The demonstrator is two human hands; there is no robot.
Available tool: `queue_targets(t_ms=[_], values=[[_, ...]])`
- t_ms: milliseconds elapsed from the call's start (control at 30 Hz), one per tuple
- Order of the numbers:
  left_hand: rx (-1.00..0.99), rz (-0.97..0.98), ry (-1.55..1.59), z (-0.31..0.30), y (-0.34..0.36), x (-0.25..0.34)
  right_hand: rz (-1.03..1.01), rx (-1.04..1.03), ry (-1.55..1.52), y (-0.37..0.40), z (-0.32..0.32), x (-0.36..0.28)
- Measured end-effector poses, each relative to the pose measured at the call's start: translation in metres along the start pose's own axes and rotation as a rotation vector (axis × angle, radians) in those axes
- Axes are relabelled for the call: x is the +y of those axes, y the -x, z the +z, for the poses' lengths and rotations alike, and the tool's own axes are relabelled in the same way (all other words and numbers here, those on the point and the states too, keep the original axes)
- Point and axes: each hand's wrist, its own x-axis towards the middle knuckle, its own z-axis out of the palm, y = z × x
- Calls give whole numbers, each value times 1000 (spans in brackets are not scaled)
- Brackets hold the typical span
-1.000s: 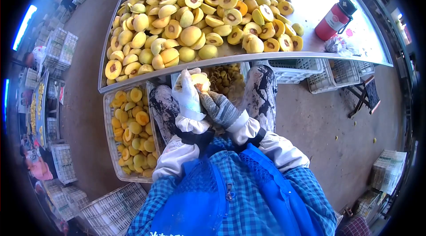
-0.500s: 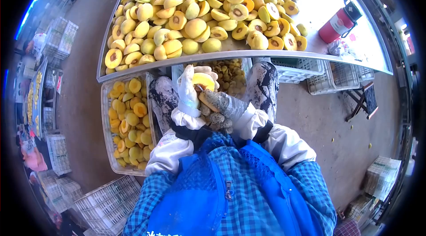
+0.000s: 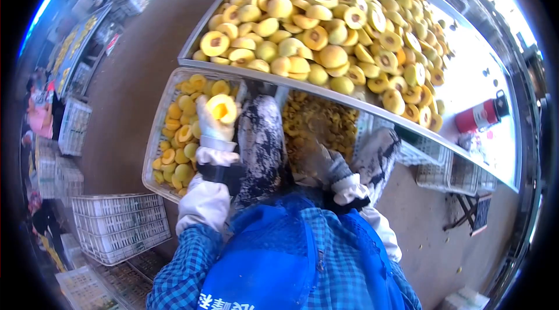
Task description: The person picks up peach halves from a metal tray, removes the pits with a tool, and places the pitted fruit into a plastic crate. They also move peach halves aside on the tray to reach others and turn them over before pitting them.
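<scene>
My left hand (image 3: 214, 128), in a pale glove, grips a yellow peach half (image 3: 222, 109) with its cut face up and a hollow where the stone sat. It is above a white crate (image 3: 152, 155) of pitted peach halves (image 3: 185, 133), left of my leg. My right hand (image 3: 320, 164), in a grey glove, is over the container of brown-yellow peach stones and scraps (image 3: 311, 115) between my knees. Motion smears its fingers, so whether it holds a tool cannot be made out.
A metal-edged table (image 3: 262, 80) ahead carries a heap of halved peaches (image 3: 332, 30) with stones in them. A red flask (image 3: 480, 116) stands at its right. Stacked white crates (image 3: 119, 222) lie at left; a folding stool (image 3: 470, 214) is at right.
My left hand has carried the peach half left, over the crate, and its stone is out. My right hand has parted from it. The view has turned left.
</scene>
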Motion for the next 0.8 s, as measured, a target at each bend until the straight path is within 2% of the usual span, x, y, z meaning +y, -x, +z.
queue_targets(t_ms=[33, 100, 167, 267, 333, 367, 400, 433, 467, 533, 567, 600, 667, 700, 800], values=[[49, 127, -207, -31, -16, -20, 49, -29, 35, -2, 4, -3], [-56, -1, -383, -119, -71, -77, 35, -54, 145, -9, 12, -1], [-308, -157, -935, -151, -79, -54, -116, -37, 297, -22, 18, 22], [-93, -451, -1200, -143, -122, -58, -308, 5, 444, -39, 18, 61], [-154, -168, -986, -78, -120, 28, -373, 32, 492, -47, 13, 86], [-158, 11, -987, -43, -120, 63, -394, 39, 504, -45, 13, 84], [-157, 188, -985, -17, -125, 81, -426, 24, 543, -25, 11, 53], [-160, 365, -1068, -2, -140, 77, -267, 50, 497, 2, 27, -10], [-161, 550, -1147, 9, -158, 69, -240, 34, 440, 1, 26, -12], [-139, 532, -1334, 19, -181, 48, -190, 8, 318, 0, 22, -13], [-279, 343, -1166, 15, -199, 28, -119, -20, 173, 29, 25, -76], [-418, 129, -1090, 15, -202, 24, -144, -12, 174, 26, 23, -75], [-327, 121, -1257, 25, -192, 31, -182, 1, 179, 22, 17, -58], [-228, 242, -1237, 29, -179, 35, -141, -44, 5, 14, 18, -39], [-254, 423, -1100, 34, -175, 11, -248, -1, 274, 28, 19, -80]])
